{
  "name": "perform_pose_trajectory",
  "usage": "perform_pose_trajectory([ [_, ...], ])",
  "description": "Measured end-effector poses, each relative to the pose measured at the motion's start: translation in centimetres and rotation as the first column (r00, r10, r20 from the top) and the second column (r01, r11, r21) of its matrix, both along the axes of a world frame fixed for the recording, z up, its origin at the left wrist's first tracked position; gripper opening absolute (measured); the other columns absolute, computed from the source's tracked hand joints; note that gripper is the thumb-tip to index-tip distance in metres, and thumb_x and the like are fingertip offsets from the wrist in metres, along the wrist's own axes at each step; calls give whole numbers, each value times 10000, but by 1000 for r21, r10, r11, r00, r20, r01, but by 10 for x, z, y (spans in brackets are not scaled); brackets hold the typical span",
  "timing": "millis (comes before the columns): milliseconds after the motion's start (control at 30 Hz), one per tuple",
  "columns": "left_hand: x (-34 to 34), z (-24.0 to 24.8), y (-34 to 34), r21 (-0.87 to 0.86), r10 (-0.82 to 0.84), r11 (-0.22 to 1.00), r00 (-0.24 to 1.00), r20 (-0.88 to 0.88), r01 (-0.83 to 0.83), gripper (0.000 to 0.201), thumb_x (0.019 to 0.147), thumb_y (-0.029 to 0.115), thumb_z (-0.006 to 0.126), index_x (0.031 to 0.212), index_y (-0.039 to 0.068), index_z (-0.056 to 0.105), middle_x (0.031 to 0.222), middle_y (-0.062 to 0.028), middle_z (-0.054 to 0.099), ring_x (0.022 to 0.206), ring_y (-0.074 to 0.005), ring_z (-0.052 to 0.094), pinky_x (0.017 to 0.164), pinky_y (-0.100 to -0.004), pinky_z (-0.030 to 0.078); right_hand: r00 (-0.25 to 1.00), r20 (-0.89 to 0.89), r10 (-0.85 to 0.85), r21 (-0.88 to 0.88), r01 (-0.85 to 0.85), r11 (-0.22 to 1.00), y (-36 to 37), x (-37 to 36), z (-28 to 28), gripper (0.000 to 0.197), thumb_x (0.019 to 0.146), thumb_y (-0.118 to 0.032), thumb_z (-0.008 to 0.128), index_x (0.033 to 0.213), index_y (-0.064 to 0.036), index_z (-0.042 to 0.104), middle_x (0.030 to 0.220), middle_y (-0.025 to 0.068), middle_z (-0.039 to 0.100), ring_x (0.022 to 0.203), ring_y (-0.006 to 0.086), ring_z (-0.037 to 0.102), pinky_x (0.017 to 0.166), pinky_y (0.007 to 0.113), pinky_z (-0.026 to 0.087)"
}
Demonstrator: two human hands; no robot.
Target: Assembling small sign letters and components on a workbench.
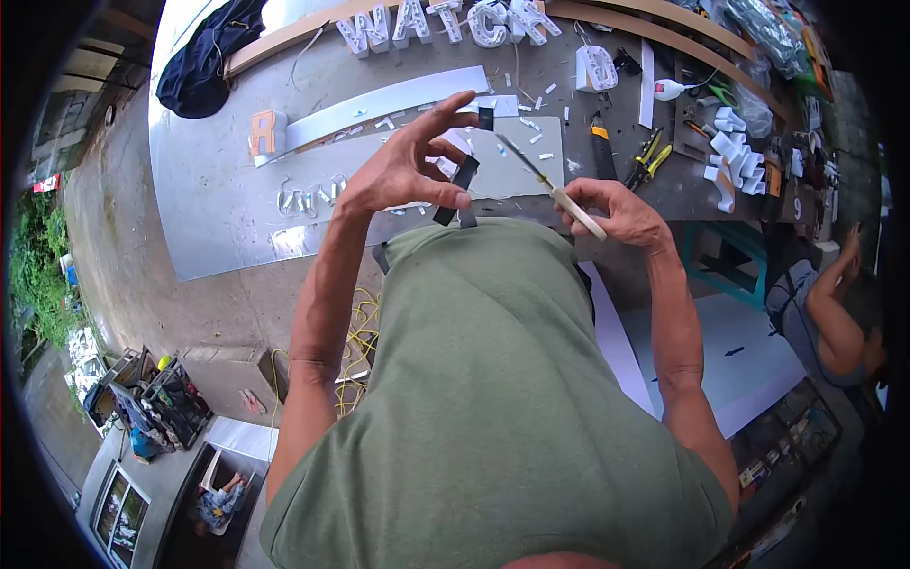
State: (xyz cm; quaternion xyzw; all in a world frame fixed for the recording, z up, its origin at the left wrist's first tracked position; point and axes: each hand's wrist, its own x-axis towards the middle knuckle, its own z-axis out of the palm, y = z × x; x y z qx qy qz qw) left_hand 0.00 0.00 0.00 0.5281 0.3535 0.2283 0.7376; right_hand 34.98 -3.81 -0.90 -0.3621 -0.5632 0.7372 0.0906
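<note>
My left hand [393,171] is raised over the near part of the table, its thumb and a bent finger pinching a black strip [462,176] that looks like tape. A short black piece [486,119] sticks at the tip of the stretched index finger. My right hand [621,213] is closed round the pale handle of a thin-bladed knife [576,211]. Its grey blade points up and left toward the black pieces, apart from them. Part of the right hand's grip is hidden behind the handle.
Small white scraps litter the table [227,199]. White channel letters [445,27] stand along the far side, and a boxy letter with an orange face [268,133] at left. Yellow-black pliers [649,156] and a yellow-black cutter [602,147] lie at right. Another person [825,303] sits at far right.
</note>
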Motion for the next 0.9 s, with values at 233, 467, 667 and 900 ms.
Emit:
perform_pose_trajectory([
  [233,73,-74,14,509,351,852,856,-379,-123,1150,606,219,930,1550,54,296,1473,-213,463,1037,-314,671,880,-394,572,602,666,-441,499,80,863,-7,-8,-62,364,835,-262,752,1067,-7,636,952,156,700,787,290,706,704,384,547],
  [467,142,-92,21,580,325,786,654,-684,216,1090,667,259,899,1531,29,275,1481,-211,445,1125,-424,599,889,-460,551,481,517,-708,855,-255,452,-1,-24,-100,201,825,-163,711,924,-44,582,894,114,639,866,319,671,678,442,546],
  [667,99,-56,21,-53,181,980,965,-192,-194,848,1011,570,494,1567,-18,243,1528,-234,434,1400,-343,450,1094,-411,420,540,522,-660,850,-263,456,12,-26,-64,151,836,-143,705,948,-67,639,966,104,630,978,282,639,747,421,540],
  [900,64,-27,-7,-67,187,979,980,-74,-192,919,1003,688,324,1584,-11,186,1555,-282,357,1458,-353,368,1152,-469,355,853,121,-507,946,56,321,42,-82,-19,220,807,-158,761,1002,-80,696,954,69,612,942,262,608,813,398,505],
])
